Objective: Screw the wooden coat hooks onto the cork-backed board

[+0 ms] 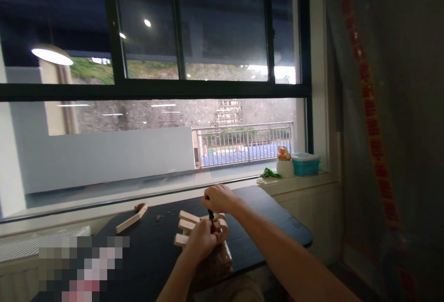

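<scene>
Closed around the top of a dark screwdriver [210, 215], my right hand [219, 198] is raised over the work, and the tool points down. My left hand [202, 238] lies just below it, with its fingers closed on a pale wooden assembly [187, 224] near the tool's lower end. Several slats stick out to the left of that assembly, and a rounded wooden end shows on the right. Beneath it is a brownish, shiny block [225, 259], partly covered by my left hand and forearm. The screwdriver's tip is hidden among my fingers.
A separate wooden piece with a curved end [133, 217] lies at the table's left. Small screw-like bits [158, 218] rest beside it on the dark table [256, 209]. The windowsill holds a teal tub [305, 165], a white container [285, 168] and a green crumpled item [269, 173].
</scene>
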A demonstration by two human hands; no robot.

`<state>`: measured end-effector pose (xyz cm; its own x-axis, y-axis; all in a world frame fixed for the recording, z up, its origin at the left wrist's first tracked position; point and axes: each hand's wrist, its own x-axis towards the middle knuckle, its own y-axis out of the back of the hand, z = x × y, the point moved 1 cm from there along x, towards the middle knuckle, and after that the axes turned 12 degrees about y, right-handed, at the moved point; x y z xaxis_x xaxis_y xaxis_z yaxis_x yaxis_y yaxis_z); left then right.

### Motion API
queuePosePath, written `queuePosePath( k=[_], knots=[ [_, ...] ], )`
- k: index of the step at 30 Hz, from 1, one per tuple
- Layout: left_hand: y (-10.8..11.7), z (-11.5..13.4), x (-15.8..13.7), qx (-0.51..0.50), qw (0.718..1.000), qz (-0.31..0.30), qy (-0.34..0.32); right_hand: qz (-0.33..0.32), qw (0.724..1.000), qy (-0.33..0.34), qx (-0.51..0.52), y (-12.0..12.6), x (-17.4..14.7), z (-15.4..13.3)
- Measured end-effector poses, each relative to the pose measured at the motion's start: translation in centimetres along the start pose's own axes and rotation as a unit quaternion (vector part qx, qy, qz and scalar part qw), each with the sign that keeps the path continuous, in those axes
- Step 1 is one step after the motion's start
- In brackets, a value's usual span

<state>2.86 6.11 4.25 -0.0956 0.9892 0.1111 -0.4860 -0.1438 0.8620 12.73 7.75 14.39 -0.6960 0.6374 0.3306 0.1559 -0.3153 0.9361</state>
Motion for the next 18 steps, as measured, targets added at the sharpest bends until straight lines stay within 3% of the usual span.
queuePosePath(
  k=[4, 11, 18],
  knots=[
    [0.1, 0.1, 0.0, 0.012, 1.000, 0.008, 0.002, 0.015, 0.999, -0.008, -0.028, -0.3, 0.1, -0.6],
    [-0.2, -0.1, 0.2, 0.024, 0.999, 0.021, 0.009, 0.021, 0.996, 0.064, -0.065, 0.4, -0.7, -0.5],
    [0.1, 0.3, -0.3, 0.021, 1.000, 0.007, 0.013, -0.006, 0.998, 0.011, -0.068, -0.6, 0.0, -1.2]
  ],
)
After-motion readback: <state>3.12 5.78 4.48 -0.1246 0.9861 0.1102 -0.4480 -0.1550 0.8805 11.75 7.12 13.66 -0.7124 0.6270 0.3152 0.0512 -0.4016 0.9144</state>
